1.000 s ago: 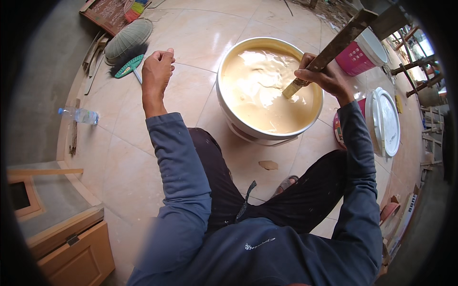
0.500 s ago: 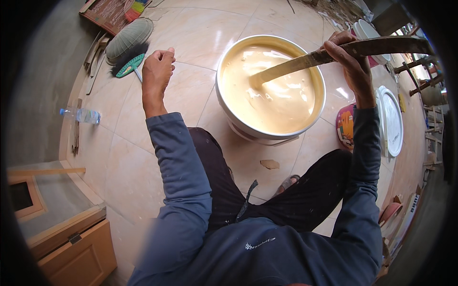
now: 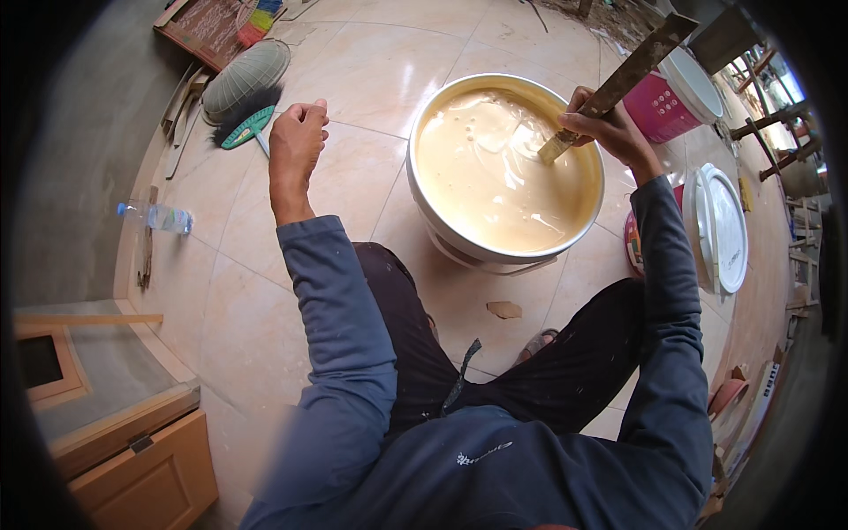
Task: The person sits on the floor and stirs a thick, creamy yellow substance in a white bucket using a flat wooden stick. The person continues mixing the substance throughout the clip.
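A large white bucket [image 3: 439,231] stands on the tiled floor in front of my legs, filled nearly to the rim with creamy yellow paint [image 3: 481,185]. My right hand [image 3: 609,131] grips a long flat wooden stick [image 3: 649,60] over the bucket's right side. The stick's lower end dips into the paint near the right wall, and its upper end leans away to the right. Ripples mark the paint's surface. Left of the bucket, my left hand [image 3: 299,141] hangs above the floor with fingers curled in and nothing visible in them.
A green brush [image 3: 249,128] and a woven hat [image 3: 247,79] lie at the far left, near a plastic bottle [image 3: 163,216]. To the right stand a pink bucket [image 3: 662,106] and a white-lidded bucket [image 3: 726,230]. A small brown scrap [image 3: 503,309] lies between my feet.
The stick has swung from the middle of the paint to the bucket's right side and now stands more steeply. My right hand has shifted slightly left with it; my left hand has barely moved.
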{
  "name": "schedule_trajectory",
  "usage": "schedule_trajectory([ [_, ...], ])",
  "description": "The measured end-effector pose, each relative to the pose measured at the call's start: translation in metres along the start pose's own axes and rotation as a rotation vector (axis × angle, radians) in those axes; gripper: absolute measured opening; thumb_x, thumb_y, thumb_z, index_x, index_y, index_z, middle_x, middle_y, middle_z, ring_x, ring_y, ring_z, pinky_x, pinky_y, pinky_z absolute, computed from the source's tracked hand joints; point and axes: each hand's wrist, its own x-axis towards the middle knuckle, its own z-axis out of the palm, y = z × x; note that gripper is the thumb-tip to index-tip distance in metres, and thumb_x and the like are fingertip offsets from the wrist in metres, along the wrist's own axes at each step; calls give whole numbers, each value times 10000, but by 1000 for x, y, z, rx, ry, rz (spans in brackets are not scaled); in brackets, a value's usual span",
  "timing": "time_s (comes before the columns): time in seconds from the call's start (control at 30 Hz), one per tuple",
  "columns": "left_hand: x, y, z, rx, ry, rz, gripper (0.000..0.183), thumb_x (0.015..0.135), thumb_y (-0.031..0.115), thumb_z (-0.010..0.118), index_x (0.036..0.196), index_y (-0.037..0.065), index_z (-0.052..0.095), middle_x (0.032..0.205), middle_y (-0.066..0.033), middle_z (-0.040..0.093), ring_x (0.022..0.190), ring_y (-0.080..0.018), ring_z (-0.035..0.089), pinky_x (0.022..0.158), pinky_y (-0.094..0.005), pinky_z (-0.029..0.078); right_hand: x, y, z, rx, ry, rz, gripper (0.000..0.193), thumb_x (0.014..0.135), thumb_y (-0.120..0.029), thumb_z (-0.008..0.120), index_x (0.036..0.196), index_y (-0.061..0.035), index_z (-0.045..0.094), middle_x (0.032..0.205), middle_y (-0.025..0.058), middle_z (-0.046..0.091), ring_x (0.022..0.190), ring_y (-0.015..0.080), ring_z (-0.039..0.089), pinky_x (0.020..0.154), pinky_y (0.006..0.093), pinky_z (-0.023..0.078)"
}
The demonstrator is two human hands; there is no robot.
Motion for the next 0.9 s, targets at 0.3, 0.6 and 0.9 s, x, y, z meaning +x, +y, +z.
schedule_trajectory([
  [0.3,2,-4,0,-32,6,6,427,1005,386,633,1034,-35,700,915,-83,717,759,-148,654,726,-307,524,-30,-14,-27,229,27,-96,239,904,-250,803,911,-68,648,778,32,697,685,138,693,641,263,552],
  [0.6,3,-2,6,7,-4,-7,428,1006,388,631,1047,-32,703,927,-83,726,758,-151,652,706,-306,520,-26,-36,-42,336,270,-325,199,960,-220,767,962,-45,673,852,61,704,807,164,720,748,332,600],
  [0.9,0,1,4,-2,-12,-28,432,1016,381,622,1070,-42,693,958,-97,728,777,-152,650,689,-307,525,12,-3,4,-43,175,-148,250,971,-281,772,923,-54,678,852,14,685,820,86,656,748,277,548],
])
